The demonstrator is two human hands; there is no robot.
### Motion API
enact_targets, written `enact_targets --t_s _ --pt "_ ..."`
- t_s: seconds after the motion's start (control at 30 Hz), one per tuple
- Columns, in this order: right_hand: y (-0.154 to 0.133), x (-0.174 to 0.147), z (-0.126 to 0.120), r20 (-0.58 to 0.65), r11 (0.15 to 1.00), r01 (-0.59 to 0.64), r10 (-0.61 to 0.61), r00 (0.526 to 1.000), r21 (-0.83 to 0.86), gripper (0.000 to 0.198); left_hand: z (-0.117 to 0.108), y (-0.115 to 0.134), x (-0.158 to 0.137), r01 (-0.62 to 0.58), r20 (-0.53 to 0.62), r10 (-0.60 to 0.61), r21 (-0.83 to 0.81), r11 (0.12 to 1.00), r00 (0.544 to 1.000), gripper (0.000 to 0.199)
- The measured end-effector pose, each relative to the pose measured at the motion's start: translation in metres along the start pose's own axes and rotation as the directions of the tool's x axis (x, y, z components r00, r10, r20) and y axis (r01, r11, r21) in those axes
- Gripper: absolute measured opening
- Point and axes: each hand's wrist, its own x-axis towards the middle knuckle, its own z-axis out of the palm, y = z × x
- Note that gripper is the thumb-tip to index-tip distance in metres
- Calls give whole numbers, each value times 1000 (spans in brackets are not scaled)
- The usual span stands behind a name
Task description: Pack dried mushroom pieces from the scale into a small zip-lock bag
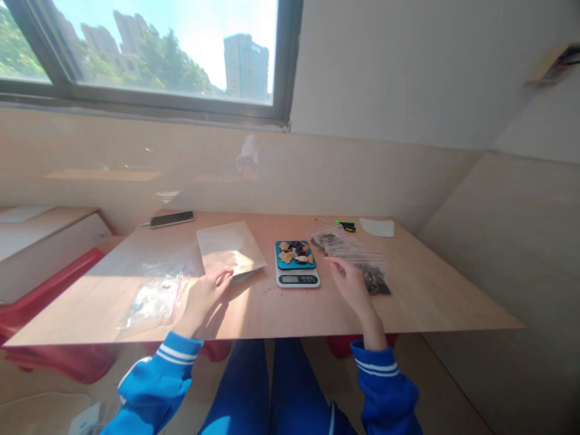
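A small kitchen scale [299, 280] with a blue top stands mid-table, carrying several tan and dark brown dried pieces [296, 252]. My left hand [208, 297] is closed at the near edge of a pale paper bag [229, 241]; its fingertips appear to pinch that edge. Just right of the scale, my right hand [351, 285] hovers with thumb and fingers drawn together. Anything between those fingertips is too small to make out. Beyond and beside it lie clear zip bags of dark dried pieces [375, 279], partly hidden by the hand.
Clear plastic zip bags [154, 296] lie at the left. A phone [172, 219] rests near the back left edge. At the back right are a green-and-black tool [345, 226] and a white paper [377, 227]. Red stools [67, 362] stand below the table [430, 302].
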Motion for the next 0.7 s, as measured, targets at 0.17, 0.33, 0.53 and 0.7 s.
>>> enact_targets --t_s 0.17,0.33,0.53,0.7 --pt "-13 -35 -3 25 981 -131 129 991 144 33 -4 -15 -5 -63 -56 63 -4 998 996 30" --pt "-12 -60 8 155 943 -240 208 966 229 36 -19 -41 -8 22 -170 -7 87 996 985 34" --pt "-7 -69 4 212 931 -281 234 949 234 37 -40 -85 -19 209 -218 -174 152 966 960 34" --pt "-6 -73 -2 203 921 -314 270 941 230 37 -43 -85 -23 180 -245 -153 94 979 957 20"
